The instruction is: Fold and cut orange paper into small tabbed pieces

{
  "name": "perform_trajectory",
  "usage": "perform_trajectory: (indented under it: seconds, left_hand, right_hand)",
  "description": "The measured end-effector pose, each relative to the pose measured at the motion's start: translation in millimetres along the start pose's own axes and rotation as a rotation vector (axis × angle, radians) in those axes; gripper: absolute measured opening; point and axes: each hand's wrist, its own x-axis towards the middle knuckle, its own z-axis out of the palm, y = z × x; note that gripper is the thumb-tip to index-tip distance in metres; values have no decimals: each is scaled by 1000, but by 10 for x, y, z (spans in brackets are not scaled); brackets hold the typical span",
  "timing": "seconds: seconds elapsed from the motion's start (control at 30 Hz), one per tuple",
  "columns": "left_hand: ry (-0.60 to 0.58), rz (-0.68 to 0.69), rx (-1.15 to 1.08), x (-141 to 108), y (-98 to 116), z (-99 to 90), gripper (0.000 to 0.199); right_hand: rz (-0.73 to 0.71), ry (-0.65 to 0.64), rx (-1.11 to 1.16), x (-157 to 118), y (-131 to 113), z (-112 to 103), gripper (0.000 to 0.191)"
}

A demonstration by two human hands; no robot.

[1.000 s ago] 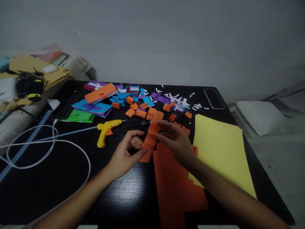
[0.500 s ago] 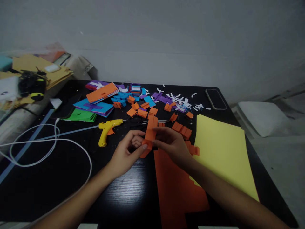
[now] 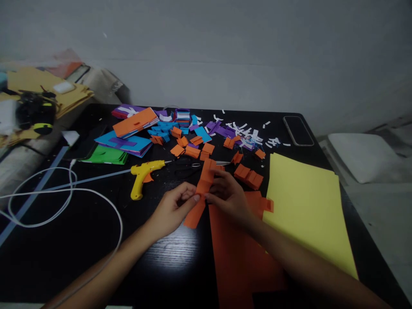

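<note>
A creased strip of orange paper (image 3: 206,177) is held between both hands above the black table. My left hand (image 3: 174,210) pinches its left edge near the middle, thumb on top. From the other side, my right hand (image 3: 230,195) grips the same strip with thumb and fingers; some of those fingertips are hidden. The strip's lower end hangs toward me. Under my right hand and forearm lies a large orange paper sheet (image 3: 241,262). Just beyond the hands are scissors (image 3: 189,165), partly covered, and several small folded orange paper pieces (image 3: 192,152).
A yellow glue gun (image 3: 140,180) lies left of the hands, near a looping white cable (image 3: 109,201). Yellow paper sheets (image 3: 305,210) are at the right, with a phone (image 3: 298,131) behind. Folded colored papers (image 3: 124,143) and white paper scraps (image 3: 254,135) spread along the back.
The strip, folded up at its lower end before, now lies opened out longer, its lower end reaching toward me. Both hands remain on it. The view has shifted slightly.
</note>
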Motion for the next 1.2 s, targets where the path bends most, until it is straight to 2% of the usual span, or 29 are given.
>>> perform_trajectory:
  seconds: [0.1, 0.17, 0.3, 0.53, 0.67, 0.83, 1.2]
  left_hand:
    - [-31, -11, -48, 14, -14, -9, 27]
    - [-49, -15, -87, 20, -16, -16, 27]
    - [-56, -18, -134, 32, -10, -25, 26]
    - [-30, -37, -138, 42, 2, -29, 24]
    - [-27, -23, -143, 42, -7, -21, 20]
    - [-13, -41, -132, 34, -36, -9, 23]
    - [-20, -27, -139, 52, -23, -1, 24]
  right_hand:
    - [13, 30, 31, -5, 9, 16, 75]
    - [22, 39, 30, -4, 9, 20, 75]
    - [24, 44, 17, -5, 15, 28, 64]
    - [31, 41, -36, -17, 42, 30, 33]
    - [32, 43, -47, -21, 41, 23, 28]
    - [39, 48, -67, -28, 28, 20, 33]
    - [-34, 116, -32, -15, 61, 31, 66]
